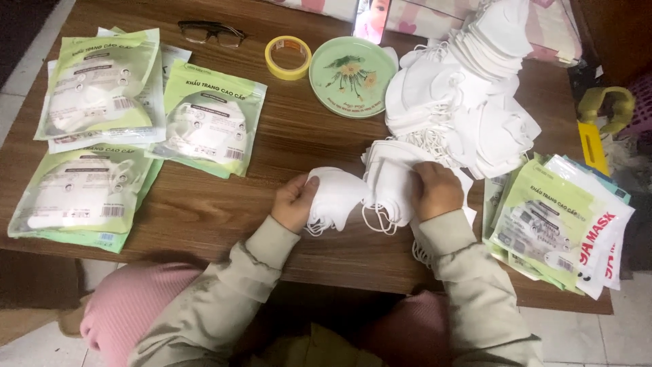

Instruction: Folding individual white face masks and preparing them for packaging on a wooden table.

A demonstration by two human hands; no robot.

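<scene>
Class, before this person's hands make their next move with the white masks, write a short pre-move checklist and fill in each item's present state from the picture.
1. Left hand grips a folded white mask: ok.
2. Right hand rests on the small stack of masks: ok.
3. Supply of loose masks within reach behind the hands: ok.
4. Empty pouches lie at the person's right: cannot tell whether they are empty.
5. Filled green pouches kept apart at the left of the wooden table: ok.
6. Ear loops free of tangles: cannot tell.
</scene>
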